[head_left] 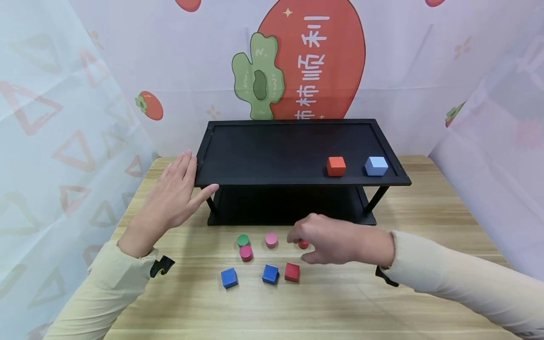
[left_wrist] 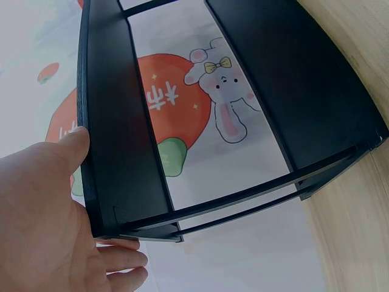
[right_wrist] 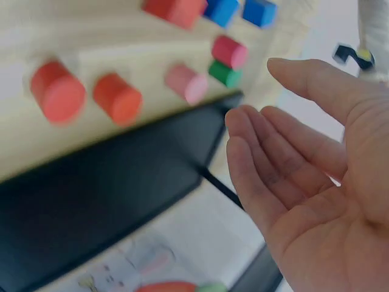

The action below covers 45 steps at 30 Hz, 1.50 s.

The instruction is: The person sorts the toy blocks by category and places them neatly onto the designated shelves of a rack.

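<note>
My left hand (head_left: 172, 191) rests against the left end of a black two-tier shelf (head_left: 272, 151), fingers straight along its side. In the left wrist view its thumb touches the shelf's front edge. Over the table, in front of the shelf, my right hand (head_left: 329, 238) hovers with loosely bent fingers and nothing in them. Below it a red cylinder (head_left: 303, 244) is partly hidden. The right wrist view shows two reddish cylinders, one red (right_wrist: 58, 94) and one orange-red (right_wrist: 117, 99). A pink cylinder (head_left: 271, 240) stands left of that hand.
An orange-red cube (head_left: 336, 166) and a light blue cube (head_left: 376, 166) sit on the shelf's top, right side. Green (head_left: 243, 240) and magenta (head_left: 246, 253) cylinders stand close together. Nearer lie two blue cubes (head_left: 229, 278) and a red cube (head_left: 292, 272). Printed cloth hangs around the wooden table.
</note>
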{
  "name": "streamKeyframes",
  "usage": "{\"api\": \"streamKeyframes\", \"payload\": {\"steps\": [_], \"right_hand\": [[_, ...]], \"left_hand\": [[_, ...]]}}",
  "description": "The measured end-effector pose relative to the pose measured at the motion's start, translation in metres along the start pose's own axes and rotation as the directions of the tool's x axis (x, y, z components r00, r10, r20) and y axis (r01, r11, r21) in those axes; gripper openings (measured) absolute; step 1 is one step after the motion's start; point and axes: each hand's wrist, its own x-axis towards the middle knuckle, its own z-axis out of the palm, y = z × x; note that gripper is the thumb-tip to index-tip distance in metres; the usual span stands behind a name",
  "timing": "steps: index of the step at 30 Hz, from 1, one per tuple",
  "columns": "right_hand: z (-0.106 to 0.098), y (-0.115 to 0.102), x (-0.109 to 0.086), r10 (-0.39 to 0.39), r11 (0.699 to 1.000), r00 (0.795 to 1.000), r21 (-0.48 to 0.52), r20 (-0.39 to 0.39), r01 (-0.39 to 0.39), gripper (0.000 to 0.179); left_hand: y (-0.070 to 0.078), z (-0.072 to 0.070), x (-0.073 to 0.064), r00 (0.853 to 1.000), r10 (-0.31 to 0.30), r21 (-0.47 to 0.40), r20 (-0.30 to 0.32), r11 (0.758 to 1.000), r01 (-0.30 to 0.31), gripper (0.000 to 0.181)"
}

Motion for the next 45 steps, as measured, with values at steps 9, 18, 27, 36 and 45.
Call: {"api": "streamKeyframes", "payload": {"steps": [9,18,27,36,45], "right_hand": [[0.041,0.008,0.011,0.052,0.998,0.999,0.041,-0.001,-0.052,0.032],[0.064,0.012,0.017,0.029,0.999,0.999,0.042,-0.022,-0.028,0.025],[0.075,0.015,0.02,0.024,0.993,0.998,0.116,-0.05,-0.018,0.02],[0.065,0.017,0.022,-0.029,0.997,0.999,0.068,-0.024,0.031,0.017],[0.028,0.013,0.018,-0.085,0.995,0.993,0.064,0.078,0.08,0.026]], "left_hand": [[0.0,0.001,0.0,1.0,-0.005,-0.004,0.005,1.0,0.006,0.1],[0.0,0.001,0.001,1.0,-0.002,-0.006,0.0,1.0,0.002,0.1],[0.0,0.002,0.001,1.0,-0.003,-0.011,-0.003,1.0,0.003,0.1],[0.0,0.002,0.0,1.0,-0.007,-0.018,0.004,1.0,0.007,0.101],[-0.001,0.001,0.0,1.0,-0.006,-0.018,-0.002,1.0,0.006,0.1]]}}
